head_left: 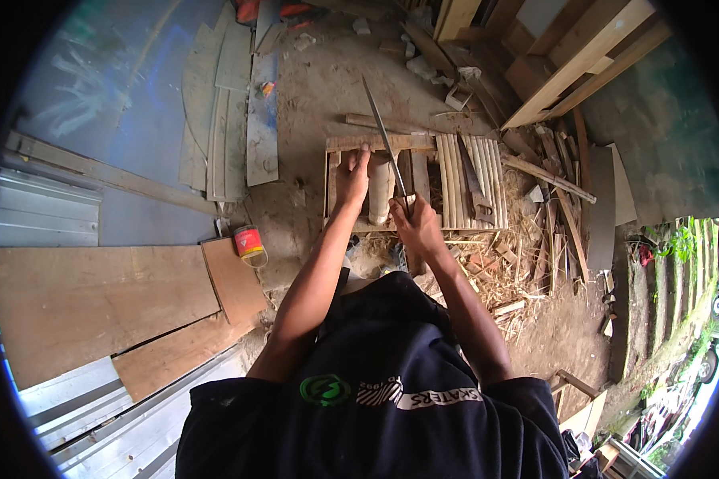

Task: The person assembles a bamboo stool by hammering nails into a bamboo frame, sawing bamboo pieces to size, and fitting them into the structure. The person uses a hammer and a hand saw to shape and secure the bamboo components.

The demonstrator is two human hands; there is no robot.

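My right hand (418, 225) is closed round the dark handle of a handsaw (385, 134). Its long blade is seen nearly on edge, pointing away from me and slanting left, and crosses over a wooden strip (411, 142). At the strip's left part my left hand (354, 177) grips the wood, thumb on top; the other fingers are partly hidden. The strip runs along the far edge of a low slatted wooden bench (423, 180). Between my hands a thick pale round pole (381, 195) lies pointing away from me. Whether the blade's teeth touch the wood I cannot tell.
A second handsaw (475, 188) lies on pale slats (453, 180) at the bench's right. Shavings and offcuts (495, 279) litter the ground to the right, beside stacked timber (559, 199). A red-and-yellow can (250, 242) and plywood sheets (104, 299) are on the left.
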